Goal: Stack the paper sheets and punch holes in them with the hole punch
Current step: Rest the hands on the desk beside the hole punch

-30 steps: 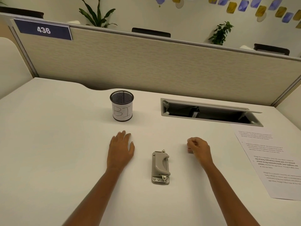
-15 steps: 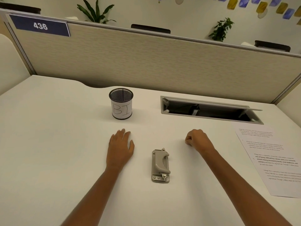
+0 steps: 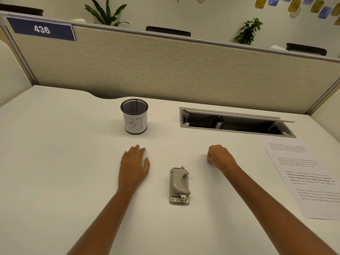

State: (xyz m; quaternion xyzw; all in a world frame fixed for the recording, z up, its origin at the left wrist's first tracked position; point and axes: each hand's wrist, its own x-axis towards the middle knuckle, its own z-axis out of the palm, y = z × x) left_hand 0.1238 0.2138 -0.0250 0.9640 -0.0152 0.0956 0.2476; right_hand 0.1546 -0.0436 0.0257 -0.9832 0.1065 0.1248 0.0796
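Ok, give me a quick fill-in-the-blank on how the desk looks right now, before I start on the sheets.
1. The hole punch lies between the left hand and the right hand, and ____ hand touches it.
2. The paper sheets lie to the ____ of the hole punch.
3. The mesh cup bears the letters ____.
4. The right hand's fingers are curled into a ____.
Missing words: neither; right; BI; fist.
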